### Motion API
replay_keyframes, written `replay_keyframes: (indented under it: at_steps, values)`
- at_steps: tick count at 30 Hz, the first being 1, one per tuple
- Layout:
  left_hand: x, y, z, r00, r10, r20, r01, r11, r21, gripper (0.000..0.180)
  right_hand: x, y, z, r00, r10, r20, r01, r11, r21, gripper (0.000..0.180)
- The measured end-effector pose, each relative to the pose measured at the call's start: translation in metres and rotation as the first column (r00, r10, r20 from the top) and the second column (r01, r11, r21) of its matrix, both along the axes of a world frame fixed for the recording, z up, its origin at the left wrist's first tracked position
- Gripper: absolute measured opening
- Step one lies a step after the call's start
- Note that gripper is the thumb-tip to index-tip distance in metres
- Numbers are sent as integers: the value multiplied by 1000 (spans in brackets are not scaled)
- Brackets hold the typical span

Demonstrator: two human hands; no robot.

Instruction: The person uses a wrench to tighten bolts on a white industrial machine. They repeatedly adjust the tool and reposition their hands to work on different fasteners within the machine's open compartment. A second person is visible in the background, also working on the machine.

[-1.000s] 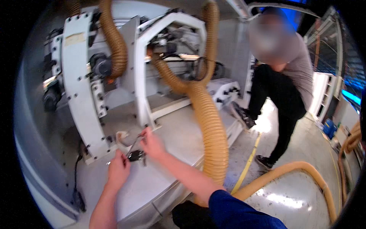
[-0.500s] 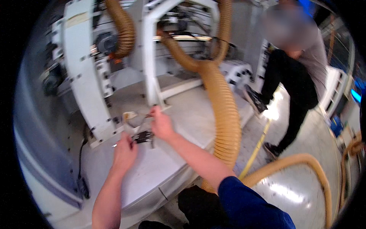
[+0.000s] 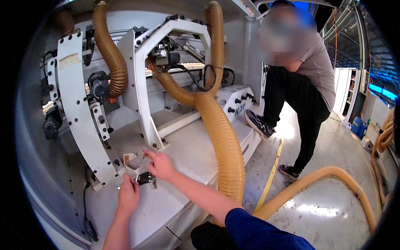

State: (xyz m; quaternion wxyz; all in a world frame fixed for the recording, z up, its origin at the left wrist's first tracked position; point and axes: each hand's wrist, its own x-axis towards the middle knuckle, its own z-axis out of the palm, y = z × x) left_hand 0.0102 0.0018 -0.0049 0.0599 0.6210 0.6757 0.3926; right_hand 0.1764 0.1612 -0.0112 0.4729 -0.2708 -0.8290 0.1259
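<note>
A: What's changed since half a second ago?

B: Mainly the view: everything sits lower and further left, and it's sharper, so the thin rod [image 3: 140, 167] reads clearly. Both hands keep about the same places around the dark block [image 3: 146, 178].

A: How are the hands?

B: Apart. The left hand [image 3: 129, 193] is closed on the rod's lower end. The right hand [image 3: 161, 166] has its fingertips at the upper end; I can't tell whether they pinch it or merely touch.

A: And where's the rod?

B: Above the white platform [image 3: 189, 160], near the foot of the white upright [image 3: 85, 121], slanting away from the person and slightly right.

A: What does it look like?

B: Slim, straight, silvery. The block just beside it is black and shiny, with silvery metal along its right side. A short bright tip pokes out left of the left hand; whether it belongs to the rod, I can't tell.
</note>
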Motion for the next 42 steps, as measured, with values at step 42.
replay_keyframes:
  at_steps: [42]
  values:
    - [-1,2,10,997,0,76,-14,983,184,34,1,10,7,943,-279,-182,296,953,71,94]
